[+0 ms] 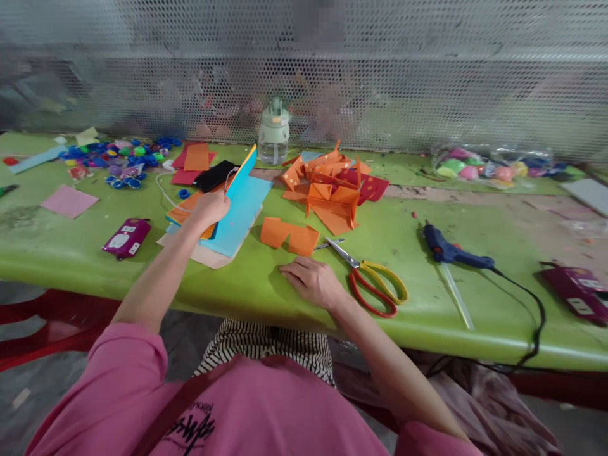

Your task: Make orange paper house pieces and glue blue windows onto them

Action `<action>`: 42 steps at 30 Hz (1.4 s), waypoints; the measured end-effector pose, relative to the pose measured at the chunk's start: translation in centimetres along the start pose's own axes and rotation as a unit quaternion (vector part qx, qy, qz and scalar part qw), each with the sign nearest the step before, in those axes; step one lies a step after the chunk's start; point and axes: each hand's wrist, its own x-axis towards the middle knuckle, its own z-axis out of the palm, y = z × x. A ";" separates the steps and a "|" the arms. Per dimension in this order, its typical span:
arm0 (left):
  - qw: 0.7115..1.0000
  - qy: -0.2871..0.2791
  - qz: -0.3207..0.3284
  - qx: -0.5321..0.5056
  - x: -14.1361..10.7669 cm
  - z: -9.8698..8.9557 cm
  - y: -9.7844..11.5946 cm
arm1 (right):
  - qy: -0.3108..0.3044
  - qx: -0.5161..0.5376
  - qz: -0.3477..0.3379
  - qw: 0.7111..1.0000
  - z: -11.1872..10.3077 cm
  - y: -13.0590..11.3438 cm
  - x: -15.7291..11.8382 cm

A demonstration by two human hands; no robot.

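My left hand point(213, 210) is closed on the edge of some paper sheets, orange and blue, tilted up off a stack. Under them lies a light blue sheet point(244, 212) on paler paper. A black phone point(216, 176) with a white cable rests just behind that hand. My right hand point(311, 278) lies on the table near its front edge, fingers stretched out and holding nothing. Close behind it is a cut orange paper piece point(289, 235) with a notch. Scissors point(375, 278) with red and yellow handles lie to its right, blades partly apart.
A pile of folded orange paper point(332, 190) stands mid-table, beside a water bottle point(274, 133). To the right are a blue glue gun point(451, 250) with a cord and a purple box point(577, 288). Small colourful pieces point(128, 158) lie left, near another purple box point(127, 238).
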 end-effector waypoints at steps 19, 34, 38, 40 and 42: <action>0.998 -0.015 -0.008 0.065 -2.3 1.6 6.6 | -0.020 -0.010 0.006 1.000 -0.5 -0.6 0.1; 0.993 0.044 0.106 0.021 -2.7 4.2 7.0 | -0.071 -0.128 0.317 0.937 -12.3 16.1 15.9; 0.993 0.046 0.111 -0.007 -2.6 4.8 6.8 | -0.116 -0.145 0.320 0.929 -9.9 21.8 22.4; 0.993 0.042 0.106 -0.007 -2.6 4.9 6.9 | -0.139 -0.145 0.314 0.928 -8.0 23.8 24.7; 0.994 0.046 0.103 -0.007 -2.6 5.2 6.9 | -0.164 -0.140 0.310 0.926 -6.2 25.6 26.6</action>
